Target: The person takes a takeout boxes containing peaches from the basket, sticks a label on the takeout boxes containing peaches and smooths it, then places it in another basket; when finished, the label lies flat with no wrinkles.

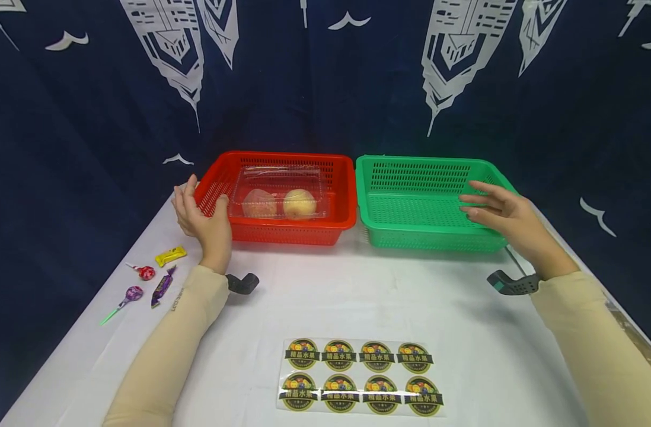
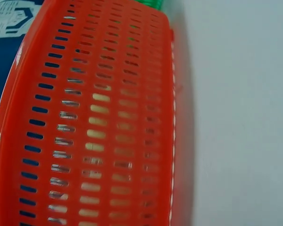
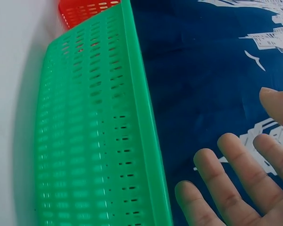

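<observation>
A red plastic basket (image 1: 285, 231) stands at the back left of the table. In it lies a clear plastic box (image 1: 280, 172) with two round fruits, one pinkish (image 1: 259, 204) and one pale yellow (image 1: 300, 203). My left hand (image 1: 201, 220) is at the basket's left end, fingers spread; whether it touches the rim I cannot tell. The left wrist view shows the slotted basket wall (image 2: 99, 122) but no hand. Beside the red basket stands a green basket (image 1: 437, 242) with nothing in it. Over its right end, my right hand (image 1: 504, 214) holds nothing, its fingers extended (image 3: 231, 188).
Wrapped sweets lie on the left: a yellow one (image 1: 171, 256), a purple one (image 1: 163, 287), a red lollipop (image 1: 146, 273) and a purple lollipop (image 1: 134, 293). A sheet of round fruit stickers (image 1: 357, 370) lies at the front. Behind the baskets hangs a dark blue cloth (image 1: 315, 89).
</observation>
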Demonstrator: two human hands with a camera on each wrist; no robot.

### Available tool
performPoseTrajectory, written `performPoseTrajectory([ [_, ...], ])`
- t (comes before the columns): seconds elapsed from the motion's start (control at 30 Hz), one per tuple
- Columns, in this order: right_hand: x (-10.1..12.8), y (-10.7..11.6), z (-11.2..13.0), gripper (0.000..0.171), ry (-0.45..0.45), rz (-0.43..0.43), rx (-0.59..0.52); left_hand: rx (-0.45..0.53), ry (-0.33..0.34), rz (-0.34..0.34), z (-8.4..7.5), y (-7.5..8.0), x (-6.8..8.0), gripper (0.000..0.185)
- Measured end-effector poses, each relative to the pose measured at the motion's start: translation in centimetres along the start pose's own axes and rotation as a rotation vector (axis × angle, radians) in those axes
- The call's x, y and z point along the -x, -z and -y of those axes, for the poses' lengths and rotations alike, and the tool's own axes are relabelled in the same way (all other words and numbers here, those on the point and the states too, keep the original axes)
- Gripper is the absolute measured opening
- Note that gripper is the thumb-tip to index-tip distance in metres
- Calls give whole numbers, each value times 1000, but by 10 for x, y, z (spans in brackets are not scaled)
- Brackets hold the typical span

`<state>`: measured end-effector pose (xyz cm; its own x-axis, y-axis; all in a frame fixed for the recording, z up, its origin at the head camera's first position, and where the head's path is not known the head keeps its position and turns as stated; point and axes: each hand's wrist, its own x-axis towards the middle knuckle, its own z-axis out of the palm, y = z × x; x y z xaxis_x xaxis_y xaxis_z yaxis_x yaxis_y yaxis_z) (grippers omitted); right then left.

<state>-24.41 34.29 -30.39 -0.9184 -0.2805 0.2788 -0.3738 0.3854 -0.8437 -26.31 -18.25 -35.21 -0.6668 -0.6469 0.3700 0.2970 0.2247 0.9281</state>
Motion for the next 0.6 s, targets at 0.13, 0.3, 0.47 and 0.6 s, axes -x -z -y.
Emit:
performPoseTrajectory([
  [0.13,-8,-6,3,64,-16,25,-34,41,134,-55,-1,-3,1,80],
  [0.3,-17,-12,5,63,-51,34,-117,164,236,-93,3,-4,2,102],
  [0.47,-28,-19,5,59,-54,36,-206,295,315,-54,13,-5,4,110],
  [0.6,-35,-25,6,58,-51,57,-199,338,302,-11,22,-5,7,112],
])
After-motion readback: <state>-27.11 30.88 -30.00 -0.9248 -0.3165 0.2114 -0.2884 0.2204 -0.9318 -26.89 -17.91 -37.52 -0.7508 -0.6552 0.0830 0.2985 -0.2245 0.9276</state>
